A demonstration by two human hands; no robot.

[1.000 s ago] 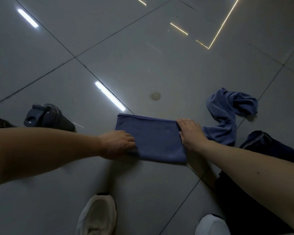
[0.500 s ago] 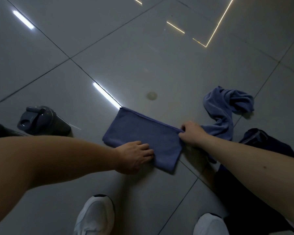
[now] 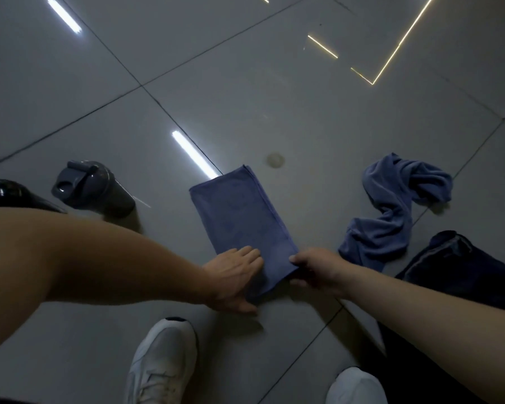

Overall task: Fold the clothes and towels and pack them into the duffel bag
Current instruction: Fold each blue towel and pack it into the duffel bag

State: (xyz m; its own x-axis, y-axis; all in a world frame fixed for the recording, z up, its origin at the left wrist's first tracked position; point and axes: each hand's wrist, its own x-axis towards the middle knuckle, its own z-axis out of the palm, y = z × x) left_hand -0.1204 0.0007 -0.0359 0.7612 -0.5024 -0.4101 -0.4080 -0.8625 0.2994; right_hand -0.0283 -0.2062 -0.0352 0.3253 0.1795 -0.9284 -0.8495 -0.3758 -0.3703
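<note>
A folded blue towel lies on the grey tiled floor, its long side pointing away from me. My left hand lies flat on its near left corner with straight fingers. My right hand pinches the near right corner of the towel. A second blue towel lies crumpled to the right. Dark navy clothing is heaped at the right edge, beside my right forearm. No duffel bag can be made out for certain.
A dark grey shaker bottle lies on its side at the left. A glossy black object shows at the far left edge. My two white sneakers stand at the bottom. Bare tiles stretch ahead.
The folded towel has turned from lying crosswise to pointing away from me. Both hands moved nearer to me onto its near end, and the right hand went from resting to pinching.
</note>
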